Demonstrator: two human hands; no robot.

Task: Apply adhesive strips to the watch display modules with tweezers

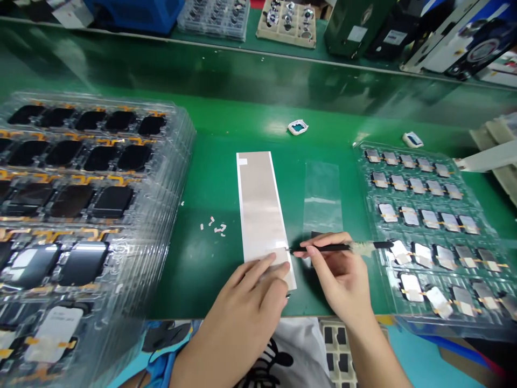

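glossy green bench [226, 118], glare, cluttered far edge

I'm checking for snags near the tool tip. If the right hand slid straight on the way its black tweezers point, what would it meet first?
The right hand points its black tweezers leftward; their tip already seems to touch the pale liner strip, just above the left hand. Beyond that lie small white scraps.

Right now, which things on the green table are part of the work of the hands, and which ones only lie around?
In use:
- left hand pressing the white strip sheet
- right hand holding black tweezers, tip at the sheet's near end

Lying about:
- clear film
- small white scraps
- tray stack of dark parts
- tray of small parts
- two loose white pieces
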